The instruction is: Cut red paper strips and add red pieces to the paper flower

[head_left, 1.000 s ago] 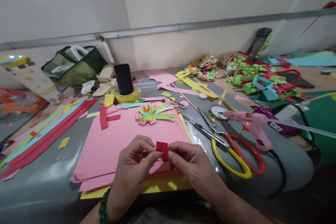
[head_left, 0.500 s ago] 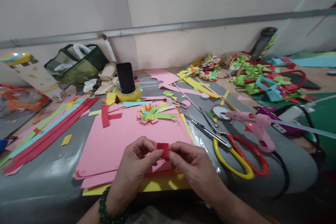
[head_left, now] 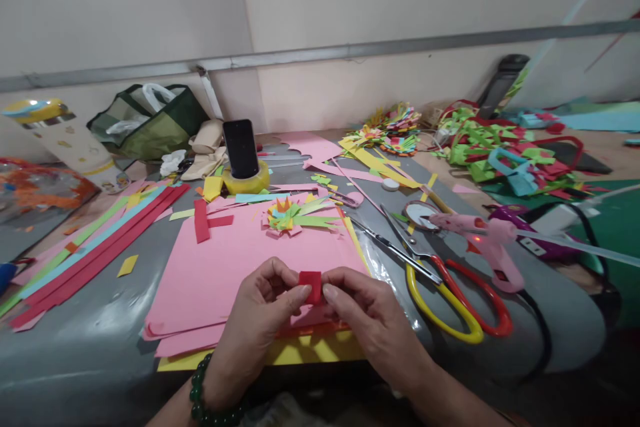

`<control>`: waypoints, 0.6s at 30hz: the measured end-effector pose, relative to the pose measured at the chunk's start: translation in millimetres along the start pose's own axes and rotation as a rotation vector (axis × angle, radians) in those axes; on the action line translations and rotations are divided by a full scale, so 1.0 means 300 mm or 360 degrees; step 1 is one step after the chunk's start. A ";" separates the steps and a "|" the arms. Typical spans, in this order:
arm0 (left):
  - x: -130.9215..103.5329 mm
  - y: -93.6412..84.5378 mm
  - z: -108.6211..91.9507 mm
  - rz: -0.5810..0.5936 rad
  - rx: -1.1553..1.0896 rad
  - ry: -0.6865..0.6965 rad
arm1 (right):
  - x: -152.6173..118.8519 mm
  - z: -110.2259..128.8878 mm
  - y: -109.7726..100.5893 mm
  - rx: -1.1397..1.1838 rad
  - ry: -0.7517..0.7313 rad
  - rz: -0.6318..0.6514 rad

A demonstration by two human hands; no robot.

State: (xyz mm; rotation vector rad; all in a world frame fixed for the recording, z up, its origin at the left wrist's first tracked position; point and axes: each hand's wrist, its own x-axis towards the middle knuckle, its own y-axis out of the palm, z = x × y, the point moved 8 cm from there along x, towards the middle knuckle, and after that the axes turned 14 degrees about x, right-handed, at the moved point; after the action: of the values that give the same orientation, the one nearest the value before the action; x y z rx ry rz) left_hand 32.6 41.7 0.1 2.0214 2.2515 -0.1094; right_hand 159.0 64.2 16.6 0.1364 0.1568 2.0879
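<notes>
Between my two hands is a small red paper piece (head_left: 311,285), held upright above the near edge of the pink paper stack (head_left: 210,280). My left hand (head_left: 265,310) pinches its left side between thumb and fingers. On its right side, my right hand (head_left: 365,310) is closed with thumb and forefinger at the edge. A paper flower (head_left: 283,217) with green, orange and yellow strips lies at the back of the stack. Two red paper strips (head_left: 201,221) rest at its back left corner. Yellow sheets (head_left: 290,352) show under the stack.
To the right lie scissors with red and yellow handles (head_left: 453,307), tweezers (head_left: 395,250) and a pink glue gun (head_left: 493,240). A phone (head_left: 241,148) leans on a yellow tape roll (head_left: 247,181). Long colored paper strips (head_left: 105,250) lie left; cut paper pieces (head_left: 500,147) are heaped at the back right.
Both hands keep the red paper piece in nearly the same spot. My right thumb has shifted very slightly at its right edge. The view has moved a little.
</notes>
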 end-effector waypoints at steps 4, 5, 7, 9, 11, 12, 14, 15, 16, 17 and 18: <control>-0.001 0.011 0.005 0.0025 0.0008 -0.0053 | -0.002 -0.015 0.006 -0.0038 0.0084 -0.0006; -0.003 0.014 0.006 0.0034 0.0029 -0.0063 | -0.001 -0.015 0.007 -0.0063 0.0087 -0.0015; -0.006 0.017 0.007 0.0048 0.0057 -0.0067 | 0.002 -0.008 0.009 -0.0102 0.0067 -0.0026; -0.011 0.019 0.008 0.0063 0.0049 -0.0082 | 0.003 -0.001 0.009 -0.0131 0.0045 -0.0028; -0.014 0.022 0.011 0.0086 0.0040 -0.0106 | 0.003 -0.001 0.012 -0.0141 0.0045 -0.0012; -0.015 0.024 0.012 0.0099 0.0045 -0.0119 | 0.002 -0.002 0.013 -0.0143 0.0046 -0.0005; -0.015 0.027 0.013 0.0122 0.0072 -0.0131 | 0.001 -0.004 0.014 -0.0147 0.0044 -0.0004; -0.014 0.028 0.012 0.0125 0.0090 -0.0128 | 0.000 -0.005 0.015 -0.0146 0.0048 -0.0007; -0.014 0.028 0.010 0.0123 0.0111 -0.0122 | 0.000 -0.008 0.016 -0.0148 0.0060 -0.0010; -0.013 0.027 0.008 0.0120 0.0132 -0.0110 | -0.001 -0.009 0.017 -0.0152 0.0075 -0.0012; -0.012 0.026 0.005 0.0115 0.0154 -0.0096 | -0.002 -0.011 0.019 -0.0159 0.0093 -0.0009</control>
State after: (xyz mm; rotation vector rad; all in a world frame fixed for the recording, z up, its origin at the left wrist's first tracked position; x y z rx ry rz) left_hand 40.8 38.8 -0.6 2.1143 2.1740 -0.2745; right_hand 153.8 60.8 14.4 0.0145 0.0878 2.0906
